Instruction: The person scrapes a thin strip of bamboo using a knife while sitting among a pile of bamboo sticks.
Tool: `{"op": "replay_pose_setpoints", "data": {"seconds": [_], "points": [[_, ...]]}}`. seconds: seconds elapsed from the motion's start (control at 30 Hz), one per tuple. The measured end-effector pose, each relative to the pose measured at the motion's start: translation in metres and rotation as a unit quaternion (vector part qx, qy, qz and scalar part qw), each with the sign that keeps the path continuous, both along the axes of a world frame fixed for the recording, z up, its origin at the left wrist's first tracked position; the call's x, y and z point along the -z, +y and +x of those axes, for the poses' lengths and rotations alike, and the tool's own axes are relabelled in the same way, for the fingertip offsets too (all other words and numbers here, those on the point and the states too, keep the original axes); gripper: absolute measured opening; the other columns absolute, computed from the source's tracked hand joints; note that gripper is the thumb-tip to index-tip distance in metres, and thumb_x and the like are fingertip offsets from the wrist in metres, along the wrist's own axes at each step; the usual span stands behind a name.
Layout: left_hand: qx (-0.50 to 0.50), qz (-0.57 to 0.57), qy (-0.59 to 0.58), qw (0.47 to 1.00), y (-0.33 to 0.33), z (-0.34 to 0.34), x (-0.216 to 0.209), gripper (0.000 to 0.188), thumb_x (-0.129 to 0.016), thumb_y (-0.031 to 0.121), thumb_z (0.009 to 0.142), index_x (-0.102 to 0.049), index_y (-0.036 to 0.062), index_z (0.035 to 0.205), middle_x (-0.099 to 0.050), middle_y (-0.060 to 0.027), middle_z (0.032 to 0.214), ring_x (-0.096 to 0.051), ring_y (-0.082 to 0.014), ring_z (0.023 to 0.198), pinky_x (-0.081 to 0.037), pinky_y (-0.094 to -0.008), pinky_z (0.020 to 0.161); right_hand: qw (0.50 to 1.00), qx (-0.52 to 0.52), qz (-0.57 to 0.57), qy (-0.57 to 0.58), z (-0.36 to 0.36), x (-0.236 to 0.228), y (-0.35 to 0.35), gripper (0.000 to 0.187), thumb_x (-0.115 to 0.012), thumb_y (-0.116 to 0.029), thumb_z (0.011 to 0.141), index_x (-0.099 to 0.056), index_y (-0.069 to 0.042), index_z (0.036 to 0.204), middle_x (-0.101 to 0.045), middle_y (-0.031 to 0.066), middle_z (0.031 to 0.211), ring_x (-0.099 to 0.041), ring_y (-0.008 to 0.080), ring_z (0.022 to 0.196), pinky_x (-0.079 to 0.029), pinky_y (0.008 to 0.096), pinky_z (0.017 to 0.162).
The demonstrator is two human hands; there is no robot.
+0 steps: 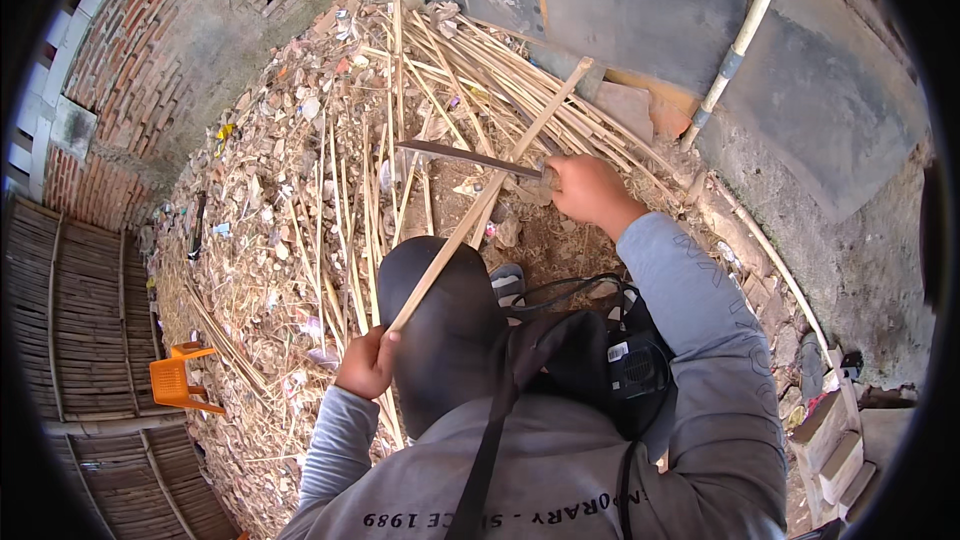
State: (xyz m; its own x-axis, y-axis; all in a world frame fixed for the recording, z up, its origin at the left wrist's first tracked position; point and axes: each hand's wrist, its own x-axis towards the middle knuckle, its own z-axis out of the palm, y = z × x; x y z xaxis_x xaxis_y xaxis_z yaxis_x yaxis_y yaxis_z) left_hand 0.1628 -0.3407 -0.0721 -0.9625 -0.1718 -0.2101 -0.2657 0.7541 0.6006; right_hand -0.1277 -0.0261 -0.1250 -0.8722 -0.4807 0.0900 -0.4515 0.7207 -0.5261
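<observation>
My left hand (368, 362) is closed around the near end of a long flat bamboo strip (440, 260). The strip slants away to the upper right, passing over my dark-clad knee (440, 315). In my right hand (590, 190) is the handle of a long-bladed knife (470, 156), its dark blade pointing left. The blade crosses the bamboo strip near the middle; whether it cuts into the strip I cannot tell. My fingers hide most of the knife's handle.
Bamboo strips (490, 65) lie piled at the far side, with more (345, 230) on the littered ground. An orange plastic chair (180, 380) stands at the left by a bamboo-slat wall (95, 310). A pale pipe (735, 50) runs down the far-right wall. A black bag (635, 365) rests against me.
</observation>
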Motion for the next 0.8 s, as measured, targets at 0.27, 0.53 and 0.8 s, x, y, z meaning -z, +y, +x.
{"op": "replay_pose_setpoints", "data": {"seconds": [0.27,0.53,0.8], "points": [[-0.001,0.019,0.029,0.999,-0.005,0.012,0.008,0.045,-0.048,0.036,0.107,-0.058,-0.0025,0.084,-0.052,-0.0166,0.056,-0.055,-0.0304,0.051,-0.041,-0.0408,0.052,0.986,-0.127,0.082,0.072,0.017,-0.028,-0.010,0.032,-0.070,-0.017,0.077,-0.068,-0.007,0.108,-0.070,0.0199,0.089,-0.069,0.0386,0.090,-0.054,0.0512,0.080],[0.007,0.006,0.021,1.000,-0.009,0.009,0.010,0.050,-0.047,0.040,0.107,-0.057,-0.0024,0.081,-0.051,-0.0172,0.056,-0.054,-0.0309,0.050,-0.042,-0.0419,0.052,0.999,-0.012,0.025,0.036,-0.007,-0.019,0.017,0.035,-0.073,-0.018,0.078,-0.068,-0.007,0.111,-0.071,0.0192,0.089,-0.069,0.0395,0.089,-0.055,0.0513,0.078],[0.006,0.043,0.003,0.999,-0.007,0.006,0.002,0.046,-0.049,0.037,0.107,-0.061,-0.0039,0.089,-0.052,-0.0163,0.058,-0.051,-0.0266,0.051,-0.041,-0.0397,0.053,1.000,0.008,-0.010,-0.009,-0.011,-0.003,0.018,0.041,-0.069,-0.016,0.077,-0.068,-0.006,0.118,-0.071,0.0210,0.095,-0.069,0.0390,0.092,-0.055,0.0489,0.080]]}}
